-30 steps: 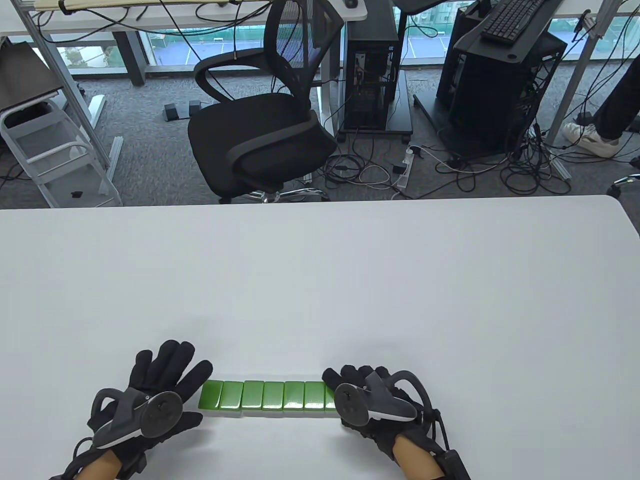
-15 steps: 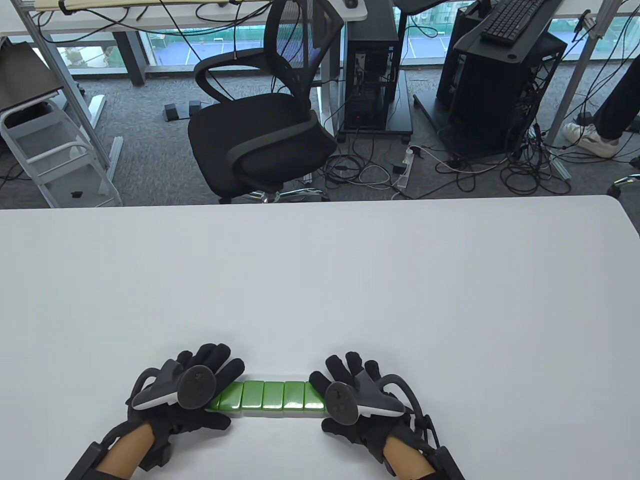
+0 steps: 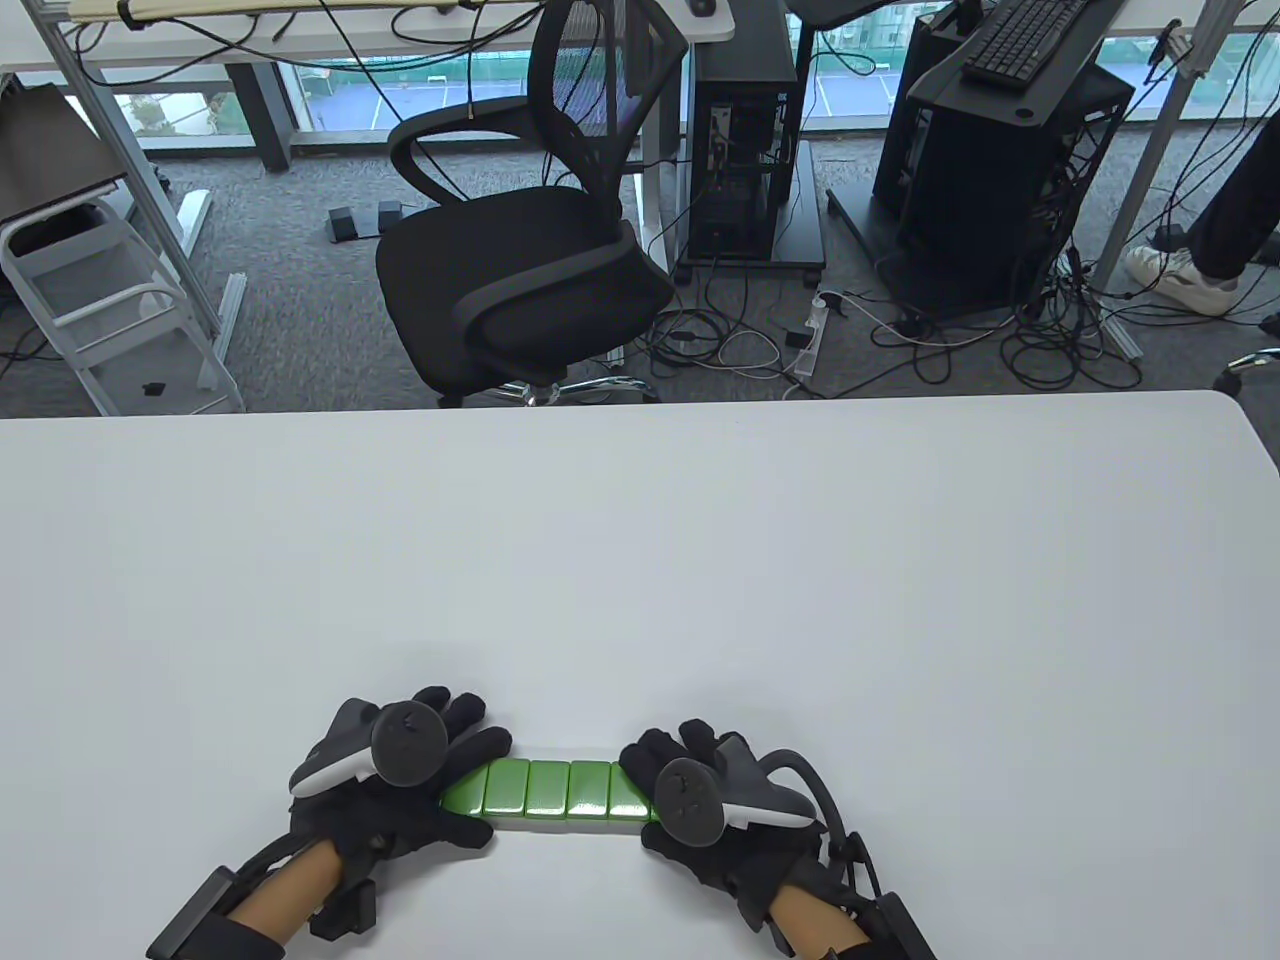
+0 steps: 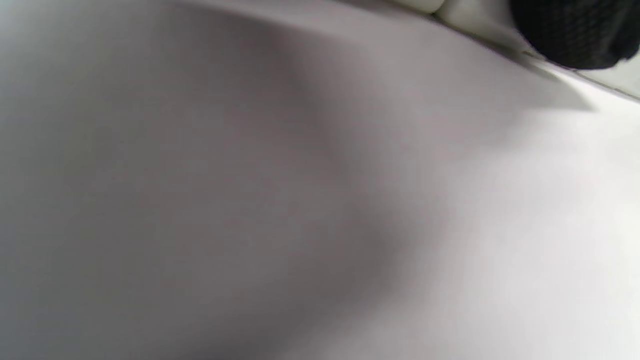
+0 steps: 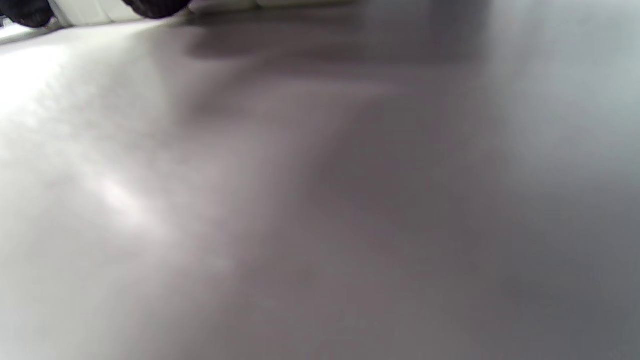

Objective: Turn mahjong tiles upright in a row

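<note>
A row of green-backed mahjong tiles (image 3: 548, 789) lies flat on the white table (image 3: 640, 560) near its front edge. My left hand (image 3: 468, 792) covers the row's left end, fingers over the tiles and thumb at the front side. My right hand (image 3: 648, 792) covers the right end the same way. Several tiles show between the hands. In the left wrist view a black fingertip (image 4: 570, 30) touches the tiles' white side (image 4: 475, 12). In the right wrist view fingertips (image 5: 155, 6) sit against the white tile sides (image 5: 85, 12).
The table's far edge runs across the middle of the table view. Beyond it stand a black office chair (image 3: 520, 270), computer towers and floor cables, all off the table.
My left hand has moved right from beside the row onto its left end. My right hand has shifted slightly left over the right end. Fewer tiles show between the hands.
</note>
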Tool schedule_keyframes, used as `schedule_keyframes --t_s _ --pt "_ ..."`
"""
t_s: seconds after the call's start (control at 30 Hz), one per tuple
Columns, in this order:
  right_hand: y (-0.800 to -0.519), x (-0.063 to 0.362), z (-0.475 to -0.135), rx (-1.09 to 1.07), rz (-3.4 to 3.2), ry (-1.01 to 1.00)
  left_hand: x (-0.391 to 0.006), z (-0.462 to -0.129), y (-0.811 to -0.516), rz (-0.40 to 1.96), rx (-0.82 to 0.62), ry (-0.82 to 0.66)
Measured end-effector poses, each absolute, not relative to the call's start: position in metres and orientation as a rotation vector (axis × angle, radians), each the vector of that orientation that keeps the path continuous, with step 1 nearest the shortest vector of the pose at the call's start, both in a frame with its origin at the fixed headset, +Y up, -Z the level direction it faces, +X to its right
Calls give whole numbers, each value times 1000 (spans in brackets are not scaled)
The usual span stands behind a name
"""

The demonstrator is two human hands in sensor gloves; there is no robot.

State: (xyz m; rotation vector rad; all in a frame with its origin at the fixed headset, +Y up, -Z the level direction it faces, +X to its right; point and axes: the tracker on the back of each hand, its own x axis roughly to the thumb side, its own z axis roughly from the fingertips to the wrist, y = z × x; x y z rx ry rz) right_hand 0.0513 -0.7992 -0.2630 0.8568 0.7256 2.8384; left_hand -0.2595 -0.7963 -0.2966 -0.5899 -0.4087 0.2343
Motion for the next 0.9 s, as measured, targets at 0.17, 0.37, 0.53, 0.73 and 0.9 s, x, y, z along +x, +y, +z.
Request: schedule_keyframes --t_s 0.17,0.37,0.53,0.73,0.9 --pt "-800 52 -263 827 2799 756 -256 -293 -797 233 -589 -412" --pt "-800 54 -264 824 2779 773 -257 -293 -798 234 -592 -414" --pt "-789 69 -266 778 2640 597 -269 -289 -784 358 -490 -473" --pt "-770 94 -258 731 2820 432 -292 -277 -742 227 -279 -445" --pt "-771 99 -250 766 2936 358 -290 -268 -736 -57 -199 -471"
